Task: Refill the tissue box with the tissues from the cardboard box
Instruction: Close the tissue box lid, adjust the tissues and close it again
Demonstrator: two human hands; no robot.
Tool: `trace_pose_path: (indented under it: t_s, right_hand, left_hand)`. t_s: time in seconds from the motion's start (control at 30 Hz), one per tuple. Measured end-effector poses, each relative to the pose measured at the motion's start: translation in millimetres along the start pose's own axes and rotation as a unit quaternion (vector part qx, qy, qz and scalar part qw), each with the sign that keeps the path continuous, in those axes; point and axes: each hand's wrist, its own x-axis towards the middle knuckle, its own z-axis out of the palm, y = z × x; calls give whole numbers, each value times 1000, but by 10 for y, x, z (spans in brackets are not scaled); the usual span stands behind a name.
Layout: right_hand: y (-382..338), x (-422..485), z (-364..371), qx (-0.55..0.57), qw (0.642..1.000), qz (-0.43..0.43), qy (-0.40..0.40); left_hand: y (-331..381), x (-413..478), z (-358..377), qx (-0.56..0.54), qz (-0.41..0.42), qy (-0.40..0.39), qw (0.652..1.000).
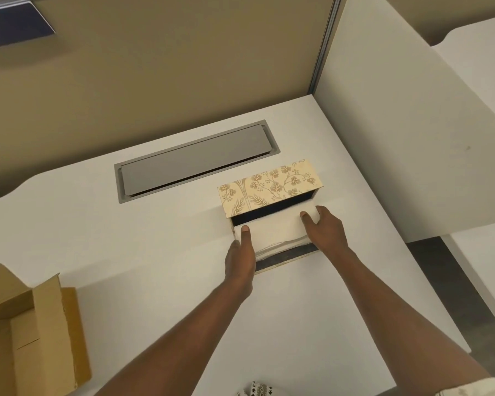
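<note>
A cream tissue box (269,187) with a brown floral print lies on its side on the white desk, its dark open side facing me. A white stack of tissues (277,231) sits half inside that opening, over a folded-down flap (289,257). My left hand (240,258) grips the stack's left end, thumb on top. My right hand (325,228) grips its right end. The brown cardboard box (26,324) stands open at the lower left, flaps up; its inside is mostly out of view.
A grey metal cable hatch (195,161) is set into the white desk (126,238) behind the tissue box. Beige partition walls close off the back and a white panel (397,144) the right. The desk's edge drops off at the right.
</note>
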Motion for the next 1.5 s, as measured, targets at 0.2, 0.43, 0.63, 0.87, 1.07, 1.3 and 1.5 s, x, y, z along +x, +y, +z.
trace_pose_path:
  t_s: [0.2,0.43,0.63,0.87,1.07,1.3,1.5]
  right_hand:
    - [22,-4,-3,16,1000,3,3]
    - [54,0,27,19,1000,-2,5]
    - [89,13,24,34,999,-3,10]
    - [171,9,-26,76,997,28,4]
    - [238,27,-112,104,994,32,-2]
    - [217,-8,-134,101,995,29,-3]
    - [170,-328,-125,-50,963,-207,167]
  left_hand:
    - [-2,-11,-3,4,5,-11,1000]
    - [-11,-46,-24,8,11,-16,1000]
    - [-27,-76,-35,20,24,-22,999]
    - [-39,-99,-18,37,26,-12,999]
    - [-25,-90,-53,31,22,-15,999]
    - [19,-100,-78,13,19,8,1000]
    - [536,50,-273,137,262,169,940]
